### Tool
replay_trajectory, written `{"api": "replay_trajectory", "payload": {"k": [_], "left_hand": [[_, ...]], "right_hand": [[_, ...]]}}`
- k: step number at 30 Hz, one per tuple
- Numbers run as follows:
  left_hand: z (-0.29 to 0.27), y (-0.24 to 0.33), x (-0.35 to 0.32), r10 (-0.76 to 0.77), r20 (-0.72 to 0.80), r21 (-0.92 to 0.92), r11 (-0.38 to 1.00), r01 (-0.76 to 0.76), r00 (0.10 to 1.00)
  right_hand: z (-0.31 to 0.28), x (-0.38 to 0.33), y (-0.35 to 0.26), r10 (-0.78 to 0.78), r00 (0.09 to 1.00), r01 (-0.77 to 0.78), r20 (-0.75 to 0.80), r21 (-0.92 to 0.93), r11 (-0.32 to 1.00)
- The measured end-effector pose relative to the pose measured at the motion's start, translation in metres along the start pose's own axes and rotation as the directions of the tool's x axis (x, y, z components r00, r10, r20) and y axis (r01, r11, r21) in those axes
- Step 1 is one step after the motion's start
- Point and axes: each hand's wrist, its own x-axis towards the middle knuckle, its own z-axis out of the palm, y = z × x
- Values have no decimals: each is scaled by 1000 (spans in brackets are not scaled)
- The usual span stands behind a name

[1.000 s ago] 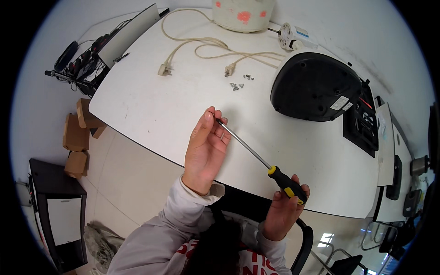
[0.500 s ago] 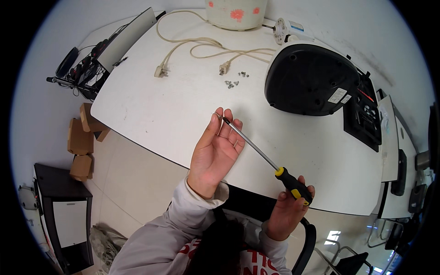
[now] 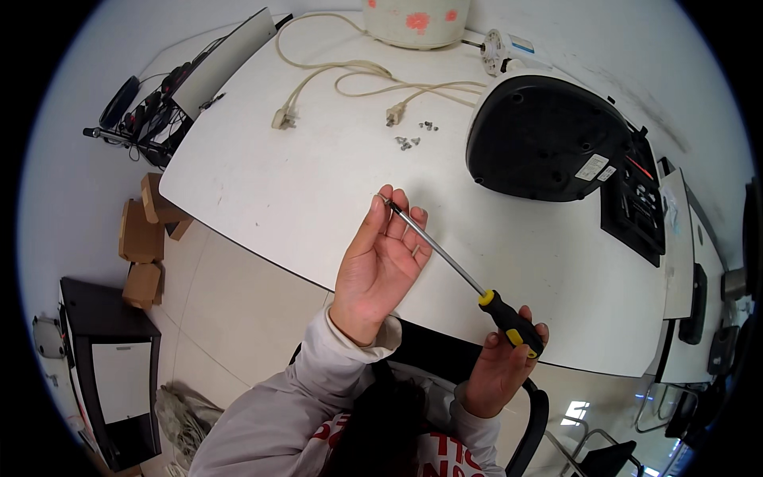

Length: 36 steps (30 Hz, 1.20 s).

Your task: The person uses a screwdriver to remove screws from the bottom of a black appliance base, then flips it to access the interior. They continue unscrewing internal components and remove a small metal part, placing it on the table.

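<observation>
My right hand (image 3: 503, 374) grips the black and yellow handle of a screwdriver (image 3: 445, 254) near its end. The steel shaft slants up and left to my left hand (image 3: 381, 270), which is held palm up above the table. There the thumb and forefinger pinch a small screw at the screwdriver's tip; most of it is hidden by the fingers. The other fingers of that hand are loosely curled behind the shaft. Beyond the hands, several small screws (image 3: 408, 143) lie in two little groups on the white table (image 3: 262, 199).
A white appliance with a black underside (image 3: 548, 143) lies tipped at the right, beside an open black tool case (image 3: 628, 207). Cream power cords (image 3: 373, 71) run across the back to a flowered pot (image 3: 413, 28). Cardboard boxes (image 3: 143, 230) stand on the floor at the left.
Both hands and the screwdriver keep nearly the same pose. The whole view has shifted slightly, with the table's things appearing a little further right.
</observation>
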Motion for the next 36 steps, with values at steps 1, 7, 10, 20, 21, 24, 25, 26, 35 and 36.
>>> {"api": "replay_trajectory", "payload": {"k": [1, 7, 10, 20, 21, 24, 25, 26, 35, 36], "left_hand": [[0, 0, 0, 1, -5, -6, 1000, -1, 1000], [3, -1, -1, -30, -31, -66, 997, 27, 999], [2, 0, 0, -43, -12, -81, 996, 42, 999], [3, 1, -1, -58, -22, -108, 993, 56, 998], [2, 1, 0, -60, -24, -112, 992, 57, 998], [1, 1, 0, -56, -35, -116, 992, 52, 998], [2, 1, 0, -54, -39, -116, 992, 49, 998], [2, 1, 0, -50, -49, -115, 992, 44, 998], [-1, 1, 2, -1, -100, -74, 997, -6, 995], [-1, 1, 2, 0, -102, -77, 997, -8, 995]], "right_hand": [[0, 0, 0, -1, 1000, 1, 2, 0, 1000], [0, 0, 1, -8, 1000, 8, 10, 5, 1000], [0, 0, 1, -11, 1000, 11, 14, -1, 1000], [-1, 0, 2, -13, 999, 14, 30, -25, 1000], [-2, 0, 2, -11, 1000, 12, 25, -25, 1000], [-1, -1, 2, -11, 1000, 11, 12, -35, 999], [0, -1, 2, -13, 1000, 14, 9, -43, 999], [1, -1, 1, -16, 1000, 17, 6, -53, 998], [-2, -4, 3, -66, 996, 73, 52, -142, 987], [-2, -3, 3, -66, 995, 76, 70, -157, 985]]}}
